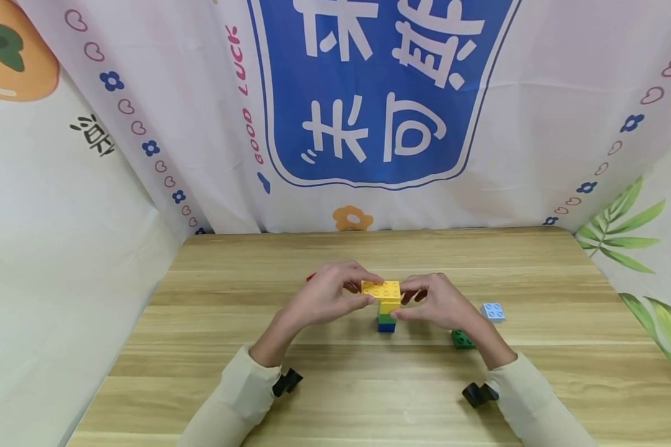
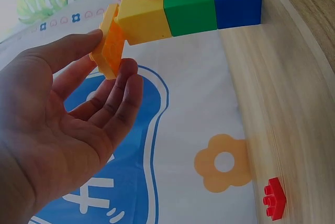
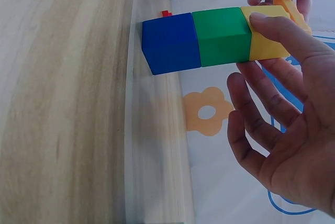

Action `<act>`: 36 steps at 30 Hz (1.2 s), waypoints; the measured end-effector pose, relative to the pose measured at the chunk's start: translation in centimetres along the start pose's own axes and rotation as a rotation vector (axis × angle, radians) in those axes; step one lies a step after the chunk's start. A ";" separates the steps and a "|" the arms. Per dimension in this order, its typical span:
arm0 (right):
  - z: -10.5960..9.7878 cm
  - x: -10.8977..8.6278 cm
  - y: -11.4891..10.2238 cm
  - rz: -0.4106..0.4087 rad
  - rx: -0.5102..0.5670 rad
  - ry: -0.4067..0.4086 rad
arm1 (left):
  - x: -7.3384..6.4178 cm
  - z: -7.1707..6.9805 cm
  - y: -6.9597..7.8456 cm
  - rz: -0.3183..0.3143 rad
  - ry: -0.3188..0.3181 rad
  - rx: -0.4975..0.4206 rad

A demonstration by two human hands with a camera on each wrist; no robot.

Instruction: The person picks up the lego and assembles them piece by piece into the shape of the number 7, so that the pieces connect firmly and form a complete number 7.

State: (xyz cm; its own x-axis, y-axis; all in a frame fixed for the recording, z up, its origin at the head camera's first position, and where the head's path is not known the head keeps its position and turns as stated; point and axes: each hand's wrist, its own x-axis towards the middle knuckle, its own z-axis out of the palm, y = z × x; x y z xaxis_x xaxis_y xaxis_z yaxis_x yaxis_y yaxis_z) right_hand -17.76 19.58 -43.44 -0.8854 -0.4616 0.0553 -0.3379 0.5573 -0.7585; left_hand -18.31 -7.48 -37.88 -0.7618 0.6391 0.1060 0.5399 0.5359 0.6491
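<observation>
We see the stack (image 3: 209, 41) roughly upright near the middle of the counter (image 1: 369, 397), seemingly standing on it: blue block (image 2: 236, 3) lowest, green block (image 2: 189, 9) next, yellow block (image 2: 144, 20) above. The plate (image 1: 381, 290) is at the top, tilted against the yellow block and jutting past it to the left.

We judge that tilt to be the main risk: if pressure came while the studs were out of line, the plate could seat crooked or slip off. A push on the jutting end might also lever the stack over, since its foot is narrow and neither hand steadies the blue block. A sideways shove could loosen a lower joint.

As for the hands, the left hand (image 1: 330, 292) pinches the plate between thumb and fingers, its lower fingers loosely bent. The right hand (image 1: 436, 301) pinches the yellow block, thumb on the near side, fingertips behind, its spare fingers curled beside the stack. We find a green brick (image 1: 461, 339) and a pale brick (image 1: 493, 312) near the right hand, and a red brick (image 2: 275, 200) beyond the left.
</observation>
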 end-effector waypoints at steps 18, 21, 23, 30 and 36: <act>0.2 0.0 -0.2 0.014 -0.006 0.009 | -0.1 0.2 -0.3 0.030 0.014 -0.002; 0.2 0.1 -0.2 0.024 0.003 0.007 | -0.1 0.3 -0.2 0.015 0.023 -0.005; 0.2 0.0 -0.3 0.021 0.006 0.005 | -0.1 0.4 0.0 -0.001 0.025 -0.015; 0.3 0.1 -0.1 0.014 0.016 0.006 | 0.0 0.8 0.2 -0.040 0.043 -0.030; 0.2 0.0 -0.2 0.021 0.029 0.009 | 0.0 1.0 0.4 -0.047 0.055 -0.006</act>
State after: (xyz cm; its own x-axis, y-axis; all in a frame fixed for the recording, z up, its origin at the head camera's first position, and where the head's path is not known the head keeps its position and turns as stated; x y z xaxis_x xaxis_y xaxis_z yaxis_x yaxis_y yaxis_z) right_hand -17.62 19.33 -43.42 -0.8950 -0.4439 0.0448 -0.3100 0.5466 -0.7779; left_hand -17.78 -6.72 -38.35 -0.8049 0.5819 0.1167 0.5011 0.5609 0.6590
